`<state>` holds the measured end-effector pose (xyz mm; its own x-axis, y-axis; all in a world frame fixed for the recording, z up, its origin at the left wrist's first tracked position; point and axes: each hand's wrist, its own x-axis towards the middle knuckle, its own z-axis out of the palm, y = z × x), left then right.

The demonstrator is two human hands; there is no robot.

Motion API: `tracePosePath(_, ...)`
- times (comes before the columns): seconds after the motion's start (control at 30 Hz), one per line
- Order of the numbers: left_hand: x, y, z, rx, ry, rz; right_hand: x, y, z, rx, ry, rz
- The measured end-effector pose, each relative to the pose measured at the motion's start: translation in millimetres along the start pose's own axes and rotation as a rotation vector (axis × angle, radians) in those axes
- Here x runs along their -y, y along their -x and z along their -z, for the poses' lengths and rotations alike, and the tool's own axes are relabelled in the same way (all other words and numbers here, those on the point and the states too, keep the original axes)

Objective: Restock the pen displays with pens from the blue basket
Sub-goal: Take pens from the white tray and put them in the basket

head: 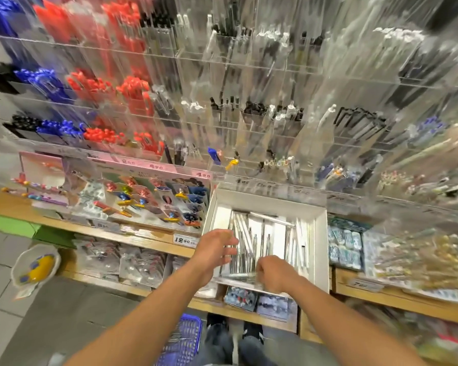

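Fingers (229,243) of the left hand (214,249) are spread and relaxed, holding nothing, over the near left part of the shallow white cardboard box (321,249) that sits on the wooden shelf (154,240). Curled fingers of the right hand (273,273) pinch the end of a clear-barrelled pen (238,275) lying crosswise by the box's near edge. Inside the box, slim silver and white pens (249,244) lie mostly lengthwise. Beyond the box's far edge rise clear acrylic pen displays (249,114), with red, blue and black pens in the left compartments. On the floor below the forearms, just left of the person's shoes, stands the blue plastic mesh basket (183,339); what it holds is too blurred to tell.
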<state>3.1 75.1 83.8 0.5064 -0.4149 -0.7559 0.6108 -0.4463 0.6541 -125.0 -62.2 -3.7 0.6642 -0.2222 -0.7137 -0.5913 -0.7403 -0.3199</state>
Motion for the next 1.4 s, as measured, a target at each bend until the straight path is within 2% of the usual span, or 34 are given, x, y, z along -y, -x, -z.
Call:
tracePosePath(0.1,1.2,-10.7,-1.2,0.025,-0.064,-0.027,-1.2,0.7,6.9,-0.036,-0.078,0.012)
tracePosePath(0.27,2.0,-21.4,-11.5,0.075,-0.178,-0.073,-0.1,20.4,41.9,-0.159,-0.422,0.064)
tracePosePath(0.43,2.9,-15.6,-23.7,0.173,-0.265,-0.119,14.8,36.2,67.9,-0.207,-0.998,0.095)
tracePosePath(0.5,4.1,-11.8,-27.5,0.233,-0.223,-0.098,19.9,35.3,73.1,-0.243,-1.157,0.089)
tracePosePath(0.57,6.3,-11.1,-29.3,0.222,-0.206,-0.095,17.0,30.8,76.4,-0.281,-1.293,0.052)
tracePosePath(0.63,9.4,-13.6,-29.1,0.169,-0.212,-0.111,5.4,25.5,74.8,-0.363,-1.224,-0.068)
tracePosePath(0.73,12.4,-16.5,-25.9,0.115,-0.153,-0.085,-18.1,21.8,58.5,-0.503,-0.564,-0.379)
tracePosePath(0.77,13.0,-16.5,-24.6,0.103,-0.137,-0.074,-22.6,20.4,51.2,-0.510,-0.369,-0.421)
tracePosePath(0.83,13.0,-16.3,-22.4,0.085,-0.099,-0.060,-24.0,15.7,38.4,-0.513,-0.080,-0.399)
tracePosePath(0.9,12.2,-16.0,-20.9,0.068,-0.068,-0.058,-22.0,11.7,31.2,-0.554,0.088,-0.371)
tracePosePath(1.0,10.6,-17.5,-19.0,0.031,-0.029,-0.049,-24.6,10.6,28.0,-0.592,0.121,-0.375)
tracePosePath(1.2,12.9,-22.7,-17.5,-0.007,0.081,-0.003,-24.3,8.6,36.0,-0.517,0.083,-0.386)
tracePosePath(1.33,15.6,-27.5,-18.9,-0.008,0.120,0.020,-19.6,12.2,48.5,-0.540,-0.291,-0.542)
tracePosePath(1.4,15.4,-29.5,-21.2,-0.007,0.131,0.025,-12.5,18.3,50.2,-0.545,-0.555,-0.462)
